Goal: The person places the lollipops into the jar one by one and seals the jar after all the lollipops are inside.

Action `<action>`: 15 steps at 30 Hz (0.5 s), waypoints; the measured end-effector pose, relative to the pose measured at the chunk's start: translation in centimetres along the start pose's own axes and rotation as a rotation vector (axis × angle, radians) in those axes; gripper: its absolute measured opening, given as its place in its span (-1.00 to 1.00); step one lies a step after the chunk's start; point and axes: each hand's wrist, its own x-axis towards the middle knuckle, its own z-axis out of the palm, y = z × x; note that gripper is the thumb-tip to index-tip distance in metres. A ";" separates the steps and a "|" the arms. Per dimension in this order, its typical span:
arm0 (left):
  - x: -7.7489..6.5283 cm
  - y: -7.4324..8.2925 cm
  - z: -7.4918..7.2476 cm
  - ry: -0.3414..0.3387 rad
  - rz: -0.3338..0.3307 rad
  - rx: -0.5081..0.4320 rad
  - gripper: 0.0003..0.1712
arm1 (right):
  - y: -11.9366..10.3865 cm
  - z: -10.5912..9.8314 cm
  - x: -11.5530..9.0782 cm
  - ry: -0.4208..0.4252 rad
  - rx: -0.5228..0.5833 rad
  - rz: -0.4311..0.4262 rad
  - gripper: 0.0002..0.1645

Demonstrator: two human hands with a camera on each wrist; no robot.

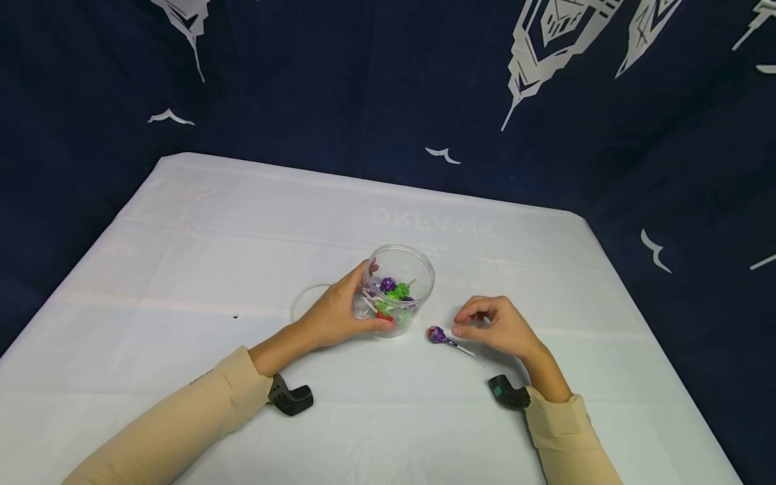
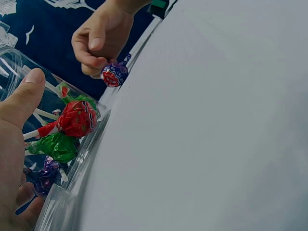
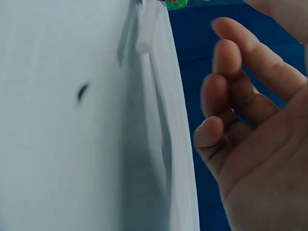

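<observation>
My left hand (image 1: 339, 313) grips a clear round plastic jar (image 1: 426, 286) from its left side, thumb in front and fingers behind. Inside lie several wrapped lollipops; the left wrist view shows a red lollipop (image 2: 79, 118), a green lollipop (image 2: 58, 147) and a purple lollipop (image 2: 44, 179). The jar's top is uncovered and tilts slightly. A single purple-and-red lollipop (image 1: 436, 335) lies on the table right of the jar, its white stick pointing toward the front right. Close beside its stick hovers my right hand (image 1: 500, 327), fingers loosely bent with nothing in them.
A clear round lid (image 1: 301, 296) lies on the white-covered table (image 1: 200, 269), partly hidden behind the left wrist. A small dark speck (image 1: 236, 316) is farther left. Behind the table hangs a dark blue cloth (image 1: 339, 87) with white prints.
</observation>
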 end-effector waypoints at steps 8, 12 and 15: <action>0.0 -0.1 0.1 0.006 0.005 0.000 0.28 | 0.6 -0.3 -0.2 -0.150 0.004 0.027 -0.83; 0.1 -0.1 0.1 0.002 0.001 0.010 0.29 | 0.6 -0.4 -0.3 -0.197 0.001 0.044 -0.82; 0.1 0.0 0.1 0.000 0.000 0.015 0.30 | 0.6 -0.5 -0.4 -0.214 -0.020 0.060 -0.82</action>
